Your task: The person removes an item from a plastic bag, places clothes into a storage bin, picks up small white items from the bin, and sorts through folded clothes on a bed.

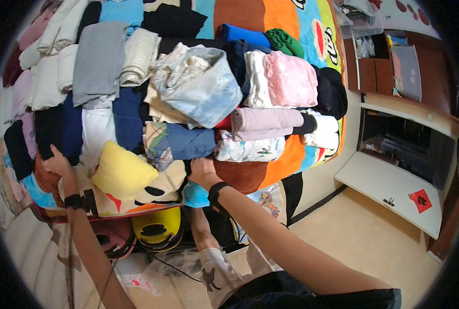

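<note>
My left hand (58, 160) rests against the lower end of dark navy folded clothes (71, 129) near the bed's front edge, its fingers stretched out. Further right, my right hand (205, 171) is curled at the front edge of a blue folded garment (191, 141); what its fingertips hold, if anything, is hidden. Between my hands lie a yellow cushion-like item (122, 171) and a rolled garment with a leaf pattern (159, 139). Behind them sits a loosely bundled light blue tie-dye garment (201, 85).
Rows of folded clothes, including a grey piece (100, 62) and a pink one (291, 80), cover the colourful blanket (286, 167). Under the bed edge are a yellow round container (157, 226) and a pink one (113, 236). A cabinet with a lowered white flap (389, 190) stands right.
</note>
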The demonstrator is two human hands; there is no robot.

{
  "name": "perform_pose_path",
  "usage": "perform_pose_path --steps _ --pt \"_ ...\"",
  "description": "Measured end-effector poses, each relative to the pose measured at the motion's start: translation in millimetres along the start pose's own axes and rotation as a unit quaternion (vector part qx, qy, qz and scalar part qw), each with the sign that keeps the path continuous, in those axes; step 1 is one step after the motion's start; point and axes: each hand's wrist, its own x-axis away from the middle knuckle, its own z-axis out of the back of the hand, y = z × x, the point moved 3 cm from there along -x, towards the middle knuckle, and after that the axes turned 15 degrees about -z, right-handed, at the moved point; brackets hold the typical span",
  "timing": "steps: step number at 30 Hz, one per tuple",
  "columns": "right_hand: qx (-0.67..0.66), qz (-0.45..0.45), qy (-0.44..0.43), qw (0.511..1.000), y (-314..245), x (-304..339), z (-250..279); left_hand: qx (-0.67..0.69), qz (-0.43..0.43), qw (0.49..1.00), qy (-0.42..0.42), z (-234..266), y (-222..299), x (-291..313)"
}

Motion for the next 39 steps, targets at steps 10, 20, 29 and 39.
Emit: perform_pose_path --steps 10,20,29,39 --pt "-0.074 0.062 0.043 0.994 26.0 0.6 -8.9 0.125 -0.347 0.916 -0.159 105.2 208.6 256.9" --pt "-0.492 0.268 0.121 0.819 182.4 108.8 58.4 0.477 -0.228 0.772 -0.351 90.1 428.9 341.6" --pt "-0.492 0.013 0.484 0.724 411.7 27.1 183.4 0.328 -0.238 0.862 -0.304 19.6 496.5 357.9" --pt "-0.251 0.172 0.443 0.843 353.6 -16.0 178.2 0.303 -0.267 0.878 -0.258 0.6 500.5 362.3"
